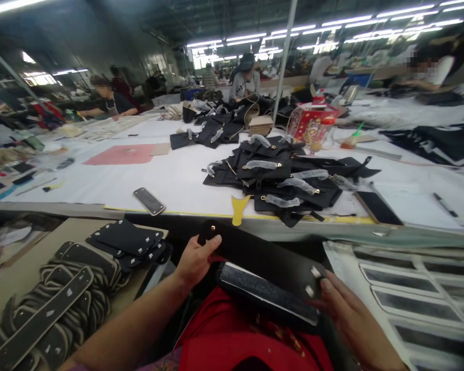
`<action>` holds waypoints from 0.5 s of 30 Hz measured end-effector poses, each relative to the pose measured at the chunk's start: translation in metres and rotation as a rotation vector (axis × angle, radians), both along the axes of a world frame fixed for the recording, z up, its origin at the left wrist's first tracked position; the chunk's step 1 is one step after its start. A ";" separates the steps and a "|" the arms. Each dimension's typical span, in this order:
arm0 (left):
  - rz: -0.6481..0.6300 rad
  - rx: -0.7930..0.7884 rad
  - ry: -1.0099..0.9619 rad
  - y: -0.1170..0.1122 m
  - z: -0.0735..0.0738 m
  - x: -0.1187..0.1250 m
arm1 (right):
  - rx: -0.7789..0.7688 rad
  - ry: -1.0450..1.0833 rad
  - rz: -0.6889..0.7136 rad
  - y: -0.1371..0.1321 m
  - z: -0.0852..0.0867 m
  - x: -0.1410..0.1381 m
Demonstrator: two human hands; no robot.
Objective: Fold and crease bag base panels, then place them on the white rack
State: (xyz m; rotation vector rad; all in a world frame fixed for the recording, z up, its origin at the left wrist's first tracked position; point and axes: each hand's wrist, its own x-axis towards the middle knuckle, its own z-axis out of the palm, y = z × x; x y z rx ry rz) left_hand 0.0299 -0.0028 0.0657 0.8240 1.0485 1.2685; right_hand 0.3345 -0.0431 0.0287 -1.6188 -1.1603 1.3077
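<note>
Stretched between my hands is a long black leather-like strip (255, 247), with a small metal stud at its left end and two pale tabs near its right end. My left hand (195, 257) pinches the left end, thumb on top. At the right end, the slightly blurred fingers of my right hand (340, 296) are closed on the edge. Just below the strip, a thick black block (266, 296) with a shiny edge rests over my lap; its underside is hidden. A yellow notched piece (238, 208) lies at the table edge beyond the strip.
Black pieces with plastic-wrapped handles (286, 170) are heaped on the white table (178, 180). Stacked strips with pale edges (58, 304) and black panels (127, 239) lie left. Framed dark rectangles (413, 293) sit right. A phone (379, 206) and pen (445, 204) lie nearby; co-workers sit beyond.
</note>
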 end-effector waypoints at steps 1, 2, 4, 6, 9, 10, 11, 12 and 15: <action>-0.025 -0.029 -0.080 -0.008 -0.003 0.009 | -0.033 0.083 0.028 -0.001 0.003 -0.010; -0.030 -0.043 -0.134 -0.013 -0.005 0.015 | -0.065 0.153 0.060 -0.002 0.004 -0.017; -0.029 -0.054 -0.203 -0.017 -0.009 0.022 | -0.104 0.177 0.119 -0.007 0.003 -0.022; -0.050 -0.081 -0.243 -0.017 -0.013 0.021 | -0.113 0.083 0.145 -0.014 0.002 -0.019; -0.102 -0.154 -0.203 -0.020 -0.023 0.015 | -0.138 -0.032 0.119 -0.028 0.001 -0.007; -0.104 -0.172 -0.153 -0.023 -0.027 0.013 | -0.152 -0.033 0.103 -0.034 0.001 -0.004; -0.100 -0.192 -0.090 -0.027 -0.031 0.012 | -0.166 -0.018 0.089 -0.040 0.001 -0.001; -0.096 -0.218 -0.024 -0.032 -0.035 0.012 | -0.176 0.013 0.072 -0.047 0.001 0.001; -0.112 -0.335 0.116 -0.045 -0.044 0.016 | -0.222 0.151 0.007 -0.064 -0.002 0.005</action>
